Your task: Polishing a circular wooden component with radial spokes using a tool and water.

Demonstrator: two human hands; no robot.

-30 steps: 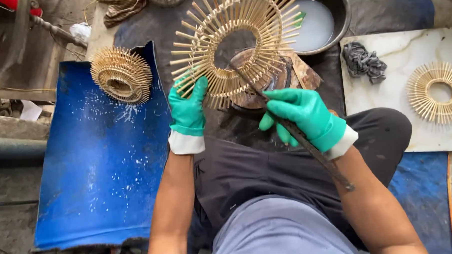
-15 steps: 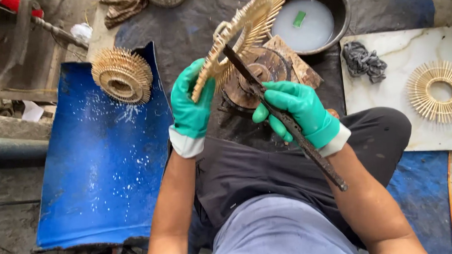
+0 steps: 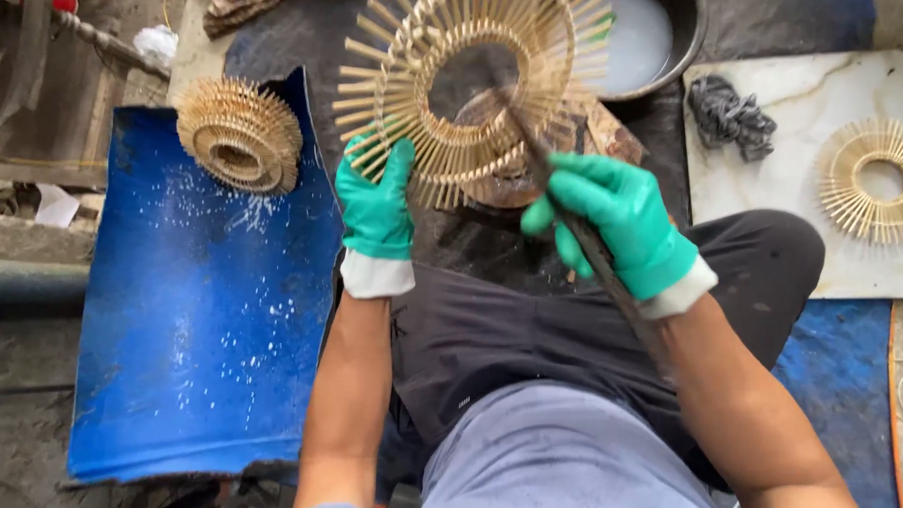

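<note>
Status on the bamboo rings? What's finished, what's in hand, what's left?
Done, apparently: a stack of rings on the blue sheet. In hand: the left hand holds one ring by its edge, face to camera; the right hand holds a dark rod with its tip at the ring's centre. Left, probably: a single ring lying flat on the white slab. No other rings are visible.

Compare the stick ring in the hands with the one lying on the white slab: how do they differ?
The held ring is gripped at its edge by the left hand, a dark rod poking through; the slab ring lies flat and untouched. The held ring looks larger, being nearer the camera. Both are pale radial stick rings.
</note>
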